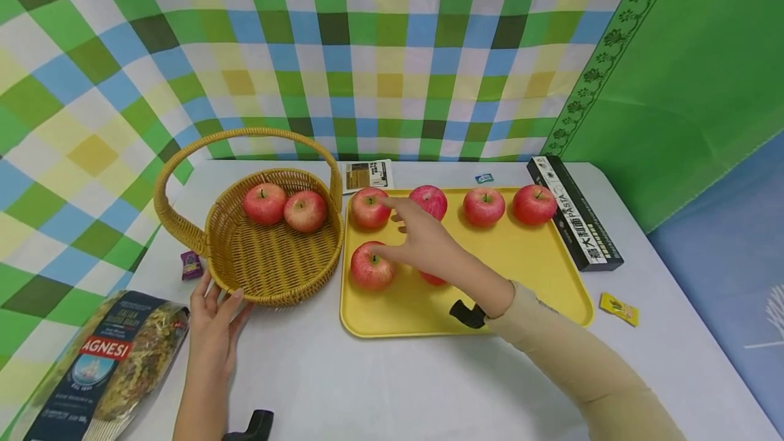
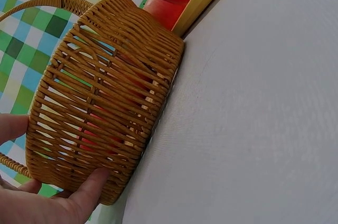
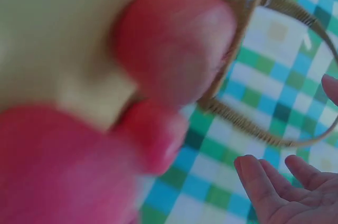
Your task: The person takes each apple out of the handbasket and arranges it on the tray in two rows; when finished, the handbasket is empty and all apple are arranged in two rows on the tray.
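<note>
The right hand is held over the yellow tray, its fingers spread apart and relaxed, with nothing gripped. Just below the fingertips, at the near left of the tray, an apple is seen, and the thumb tip appears to lie at its top; whether it is actually touched cannot be told. A second apple lies just beyond the index fingertip, at the tray's far left corner. A third apple is seen right behind the fingers, and two more apples are lined up along the far edge of the tray, well away from the fingers. A further red piece of fruit is mostly hidden beneath the palm. In the right wrist view only blurred red fruit and open fingertips are shown.

The left hand is laid against the near outer wall of the wicker basket, its fingers straight and spread on the weave; in the left wrist view the thumb is pressed on the lower wall. Two apples are held inside the basket, beyond the fingers.

A pasta bag lies on the white worktop beside the left wrist, and a black pasta box lies past the tray's far side.
</note>
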Available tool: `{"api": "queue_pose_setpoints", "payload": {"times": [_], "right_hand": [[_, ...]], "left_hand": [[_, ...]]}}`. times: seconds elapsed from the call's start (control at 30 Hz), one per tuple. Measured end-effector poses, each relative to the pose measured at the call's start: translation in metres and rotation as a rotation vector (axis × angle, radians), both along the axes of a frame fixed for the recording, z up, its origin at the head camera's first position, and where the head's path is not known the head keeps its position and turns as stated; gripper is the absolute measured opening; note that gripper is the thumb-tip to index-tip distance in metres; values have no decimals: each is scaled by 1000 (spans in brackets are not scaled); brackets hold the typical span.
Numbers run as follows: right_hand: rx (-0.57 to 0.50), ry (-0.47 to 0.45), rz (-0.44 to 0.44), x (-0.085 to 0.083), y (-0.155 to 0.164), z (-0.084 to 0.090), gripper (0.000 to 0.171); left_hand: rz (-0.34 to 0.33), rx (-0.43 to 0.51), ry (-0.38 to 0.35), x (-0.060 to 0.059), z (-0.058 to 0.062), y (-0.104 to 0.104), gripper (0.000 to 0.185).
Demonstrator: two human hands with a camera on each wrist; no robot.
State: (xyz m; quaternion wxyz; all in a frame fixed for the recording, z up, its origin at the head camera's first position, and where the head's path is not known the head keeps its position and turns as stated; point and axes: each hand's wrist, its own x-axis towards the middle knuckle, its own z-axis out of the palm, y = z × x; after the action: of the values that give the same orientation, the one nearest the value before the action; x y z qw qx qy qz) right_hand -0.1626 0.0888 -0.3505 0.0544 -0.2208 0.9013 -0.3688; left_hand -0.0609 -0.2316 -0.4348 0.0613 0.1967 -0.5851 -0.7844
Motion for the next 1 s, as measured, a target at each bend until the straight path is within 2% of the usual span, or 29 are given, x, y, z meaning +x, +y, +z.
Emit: {"api": "queue_pose_setpoints", "payload": {"times": [0.17,0.37,0.53,0.7,0.87,1.0], "right_hand": [[7,30,109,-11,-48,19,84],[61,16,176,-37,-105,32,83],[174,-30,136,-61,-137,28,84],[255,-113,50,-79,-152,12,89],[322,-133,21,-82,-162,3,92],[366,-100,14,-82,-167,-1,84]], "left_hand": [[1,-1,7,0,0,-1,73],[8,4,8,0,0,0,73],[-4,4,5,-1,-1,1,74],[-19,-6,6,-2,-1,1,76],[-14,-7,-3,0,0,0,76],[-13,0,-8,1,2,0,76]]}}
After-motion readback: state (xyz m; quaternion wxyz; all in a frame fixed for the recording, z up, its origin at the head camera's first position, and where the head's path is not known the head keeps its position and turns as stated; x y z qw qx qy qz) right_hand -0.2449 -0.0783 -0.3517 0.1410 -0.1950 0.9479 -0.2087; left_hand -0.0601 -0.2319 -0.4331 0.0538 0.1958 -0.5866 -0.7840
